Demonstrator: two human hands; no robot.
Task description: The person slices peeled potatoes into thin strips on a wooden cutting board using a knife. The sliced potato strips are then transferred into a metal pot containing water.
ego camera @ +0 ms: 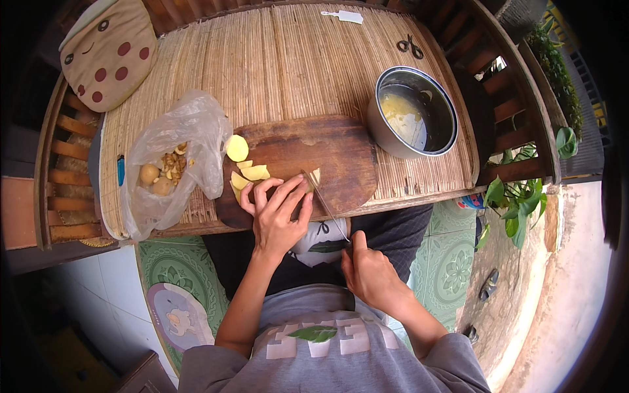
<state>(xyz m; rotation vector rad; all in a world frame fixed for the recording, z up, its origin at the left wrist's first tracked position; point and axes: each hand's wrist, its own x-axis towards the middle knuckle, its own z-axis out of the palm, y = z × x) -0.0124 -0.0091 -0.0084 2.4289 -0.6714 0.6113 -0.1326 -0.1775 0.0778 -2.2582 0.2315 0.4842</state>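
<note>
A wooden cutting board [314, 142] lies at the near edge of a bamboo mat. My right hand [376, 275] grips the handle of a knife [327, 204], whose thin blade slants across the board's near edge. Beside the blade, the fingertips of my left hand [280, 216] press on a small potato piece [310, 184], mostly hidden by them. A thin cut piece [316, 174] rests just past the blade. Along the board's left side are several peeled potato pieces [255, 172] and a rounded half [237, 148]. My left little finger is near the lowest pieces.
Left of the board, a clear plastic bag [196, 118] holds unpeeled potatoes [149, 174] and peelings. A metal pot [388, 137] with pale pieces in liquid stands at the right. Scissors [410, 46], a white peeler-like tool [344, 17], a blue lighter [121, 170] and a cushion [110, 59] lie around.
</note>
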